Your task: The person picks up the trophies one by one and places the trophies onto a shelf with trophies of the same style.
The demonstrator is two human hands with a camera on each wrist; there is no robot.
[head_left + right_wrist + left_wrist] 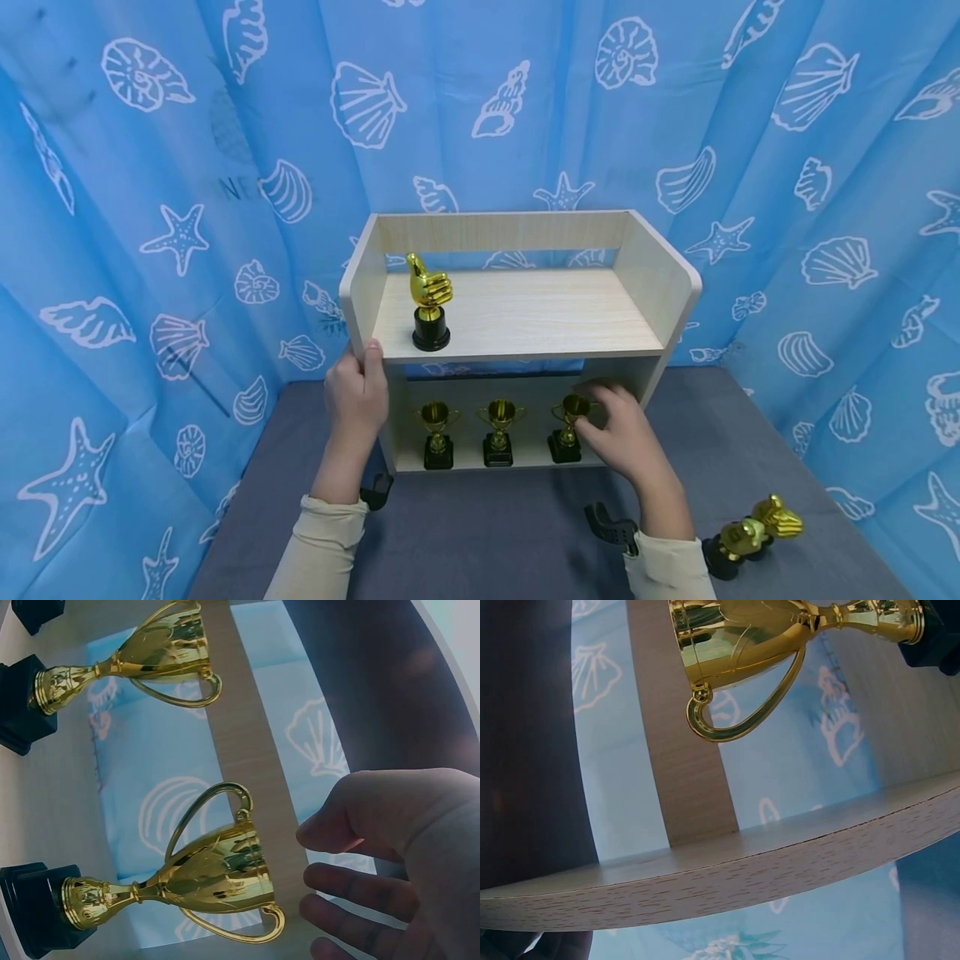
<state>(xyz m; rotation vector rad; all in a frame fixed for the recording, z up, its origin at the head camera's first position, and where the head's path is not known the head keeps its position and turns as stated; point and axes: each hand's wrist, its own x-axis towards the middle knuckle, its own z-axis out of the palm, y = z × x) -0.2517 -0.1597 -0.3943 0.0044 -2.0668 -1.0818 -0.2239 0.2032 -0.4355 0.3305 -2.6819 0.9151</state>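
Seashell-patterned curtain [465,162] backs a grey counter [480,533] carrying a two-tier shelf [532,312]. The left grip [358,398] pinches its left side panel [363,283]. The right grip [628,433], fingers spread, hovers beside the rightmost gold cup [221,876], upright on the lower tier [468,456].

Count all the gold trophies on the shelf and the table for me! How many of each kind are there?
Gold cup trophies: 3
Gold thumbs-up trophies: 3
Total: 6
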